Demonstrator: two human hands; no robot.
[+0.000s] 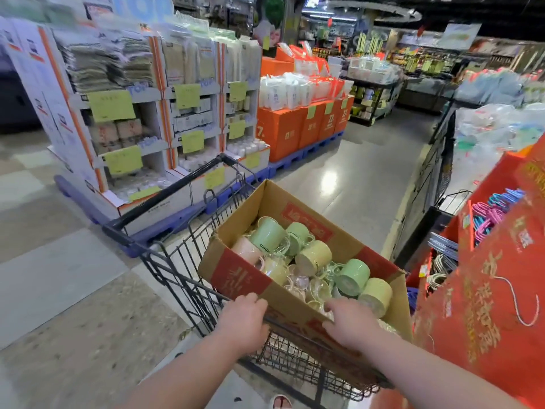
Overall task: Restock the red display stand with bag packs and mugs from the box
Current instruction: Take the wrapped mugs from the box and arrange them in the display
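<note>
We are gripping the near rim of the open brown cardboard box with left hand and right hand set apart, the red cardboard display stand lying rightward, nearer the right hand.

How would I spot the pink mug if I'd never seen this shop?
Find the black wire cart in the aisle; an open cardboard box sits in it. The pink mug lies by the box's left-hand wall. Its neighbours are green or yellow.

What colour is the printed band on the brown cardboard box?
Red band on the brown cardboard box, head view.
</note>
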